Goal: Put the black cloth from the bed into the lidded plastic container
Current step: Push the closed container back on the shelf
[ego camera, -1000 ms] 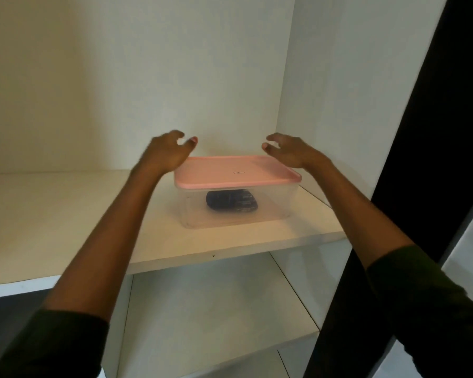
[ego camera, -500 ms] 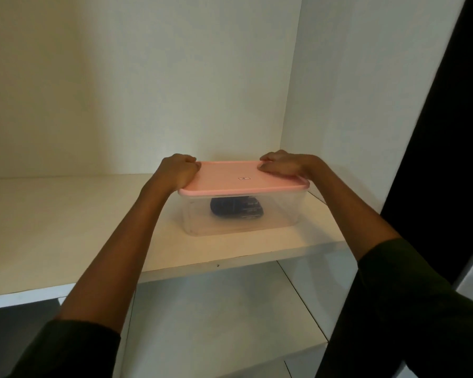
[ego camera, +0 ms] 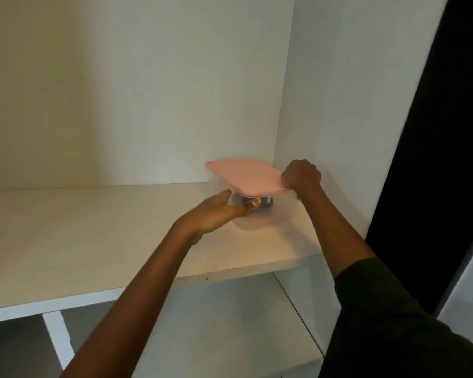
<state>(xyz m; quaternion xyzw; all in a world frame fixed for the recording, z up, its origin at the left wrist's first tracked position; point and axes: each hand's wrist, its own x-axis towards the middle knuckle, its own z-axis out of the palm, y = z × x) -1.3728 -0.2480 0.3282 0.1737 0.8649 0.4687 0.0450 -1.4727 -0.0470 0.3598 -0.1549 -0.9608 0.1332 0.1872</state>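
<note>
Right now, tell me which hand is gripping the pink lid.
The right hand. It is clenched on the lid's right edge, lifting it, while the left hand lies open-palmed against the clear container below.

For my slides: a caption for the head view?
Right hand grips pink lid; left hand against clear container.

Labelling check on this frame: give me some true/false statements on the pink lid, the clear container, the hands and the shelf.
1. The right hand grips the flat pink plastic lid at its right edge. True.
2. The clear plastic container sits on the lower shelf. False: it sits on the upper white shelf.
3. Something dark lies inside the container. True.
4. The left hand rests on top of the lid. False: it is below the lid, at the container's side.
5. The container is at the shelf's left end. False: it is at the right end.
</note>
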